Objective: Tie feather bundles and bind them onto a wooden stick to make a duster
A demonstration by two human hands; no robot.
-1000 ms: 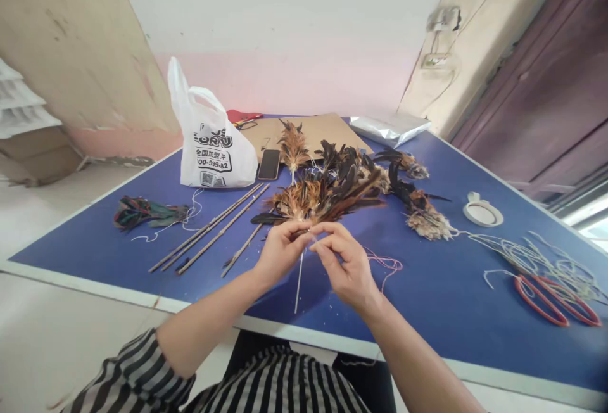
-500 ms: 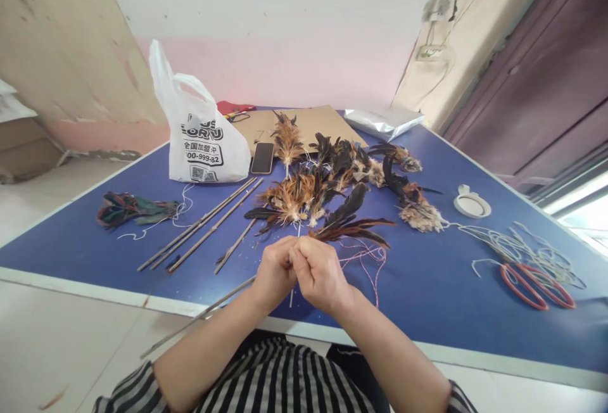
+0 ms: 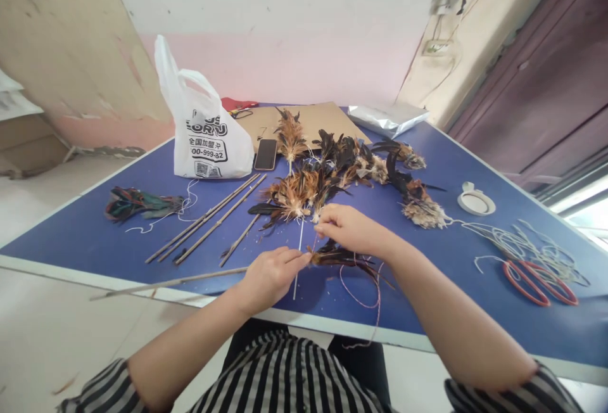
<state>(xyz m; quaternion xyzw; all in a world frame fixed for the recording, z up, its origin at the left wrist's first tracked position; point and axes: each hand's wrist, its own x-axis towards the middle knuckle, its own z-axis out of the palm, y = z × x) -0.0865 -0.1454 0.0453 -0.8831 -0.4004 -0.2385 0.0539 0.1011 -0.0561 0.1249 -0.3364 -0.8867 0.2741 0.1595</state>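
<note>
Left side: my left fingers (image 3: 292, 262) are drawn together and clamped on the root end of the feathers (image 3: 341, 256), thumb hidden from view. A stick (image 3: 180, 282) enters beneath the same hand and projects past the near edge of the worktop (image 3: 484, 305); its inner end is concealed.

Right side: my right fingers (image 3: 329, 220) are curled, tips pinched on the pink thread (image 3: 379, 299), above and just beyond the left fingertips. A short length descends from the pinch to the feather roots; the remainder loops loosely to the right and hangs over the near edge.

The feathers lie low in front of me, tips pointing right, beneath my right forearm. A white rod (image 3: 295, 285) lies just beside my left fingertips, crossing behind them. Beyond my hands sits a feather pile (image 3: 295, 196); scissors (image 3: 534, 283) lie well apart, to the right.
</note>
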